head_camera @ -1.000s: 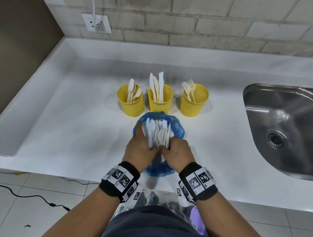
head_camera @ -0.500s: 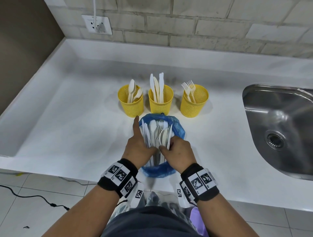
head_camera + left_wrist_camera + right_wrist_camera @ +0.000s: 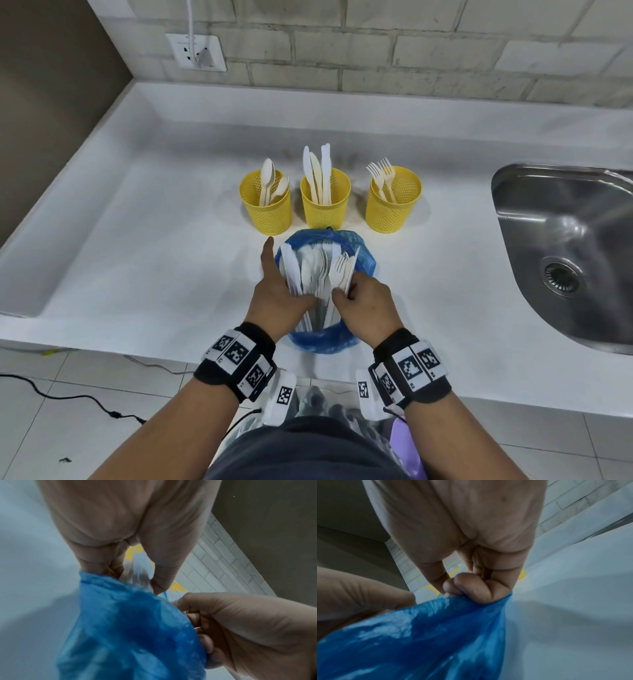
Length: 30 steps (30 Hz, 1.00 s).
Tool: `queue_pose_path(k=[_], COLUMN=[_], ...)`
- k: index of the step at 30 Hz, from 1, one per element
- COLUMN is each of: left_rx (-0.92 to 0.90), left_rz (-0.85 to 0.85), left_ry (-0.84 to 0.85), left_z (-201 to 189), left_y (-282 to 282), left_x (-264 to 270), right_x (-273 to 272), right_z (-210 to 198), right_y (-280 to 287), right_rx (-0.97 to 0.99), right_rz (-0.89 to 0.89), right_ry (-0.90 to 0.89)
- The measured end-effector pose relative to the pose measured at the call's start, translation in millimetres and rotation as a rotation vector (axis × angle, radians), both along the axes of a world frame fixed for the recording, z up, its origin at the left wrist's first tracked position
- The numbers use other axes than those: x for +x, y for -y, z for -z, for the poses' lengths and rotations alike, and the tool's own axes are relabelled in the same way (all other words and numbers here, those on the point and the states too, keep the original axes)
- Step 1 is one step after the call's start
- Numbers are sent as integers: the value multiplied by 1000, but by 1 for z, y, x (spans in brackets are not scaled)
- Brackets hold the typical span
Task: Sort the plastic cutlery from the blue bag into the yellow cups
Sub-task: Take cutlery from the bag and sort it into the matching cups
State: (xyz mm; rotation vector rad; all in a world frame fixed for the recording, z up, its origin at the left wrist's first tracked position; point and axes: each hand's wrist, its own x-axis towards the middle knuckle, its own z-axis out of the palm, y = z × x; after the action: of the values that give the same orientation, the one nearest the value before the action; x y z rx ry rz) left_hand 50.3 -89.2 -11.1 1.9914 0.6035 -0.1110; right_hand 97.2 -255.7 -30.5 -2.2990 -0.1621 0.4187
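Three yellow mesh cups stand in a row: the left cup (image 3: 266, 209) holds spoons, the middle cup (image 3: 325, 207) knives, the right cup (image 3: 392, 205) forks. Just in front of them lies the blue bag (image 3: 325, 342) with a fanned bundle of white cutlery (image 3: 310, 270) sticking out of it. My left hand (image 3: 291, 294) grips the bundle's handles, index finger stretched out along its left side. My right hand (image 3: 342, 294) pinches a white fork (image 3: 338, 269) at the bundle's right edge. The right wrist view shows the right hand (image 3: 448, 589) pinching a white handle tip above the blue bag (image 3: 419, 635).
A white counter (image 3: 137, 240) runs to a brick wall with a socket (image 3: 195, 51). A steel sink (image 3: 565, 253) lies to the right. The counter's front edge is right behind the bag, with tiled floor and a black cable (image 3: 68, 397) below.
The bundle has come further out of the bag and fanned wider. My left index finger has straightened. My right hand has moved its fingers onto the fork at the bundle's right.
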Motion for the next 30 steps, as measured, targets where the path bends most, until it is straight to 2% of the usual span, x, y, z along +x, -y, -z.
queue_pose_path(k=[6,10,13,19,24,26,30], left_rx=[79,59,73,-105,-278,-293,-193], left_rz=[45,-6,15,156,159,195,279], left_ry=[-15,109,117,83,81,107,161], left_z=[3,1,2,-2,-4,-3,6], left_y=[9,11,9,22,31,35,36], left_x=[2,1,6,15,13,11,7], right_x=[-2,1,5,11,14,14,11], right_z=[-5,-9,-14,-26,-35,-34,-32], right_y=[1,0,2,3,4,3,3], right_rx=[26,38,80,186,278,319,338], right_rz=[-31,-60,-53,-67,30,79,67], right_ry=[21,22,-4,-13,-55,-76,-86])
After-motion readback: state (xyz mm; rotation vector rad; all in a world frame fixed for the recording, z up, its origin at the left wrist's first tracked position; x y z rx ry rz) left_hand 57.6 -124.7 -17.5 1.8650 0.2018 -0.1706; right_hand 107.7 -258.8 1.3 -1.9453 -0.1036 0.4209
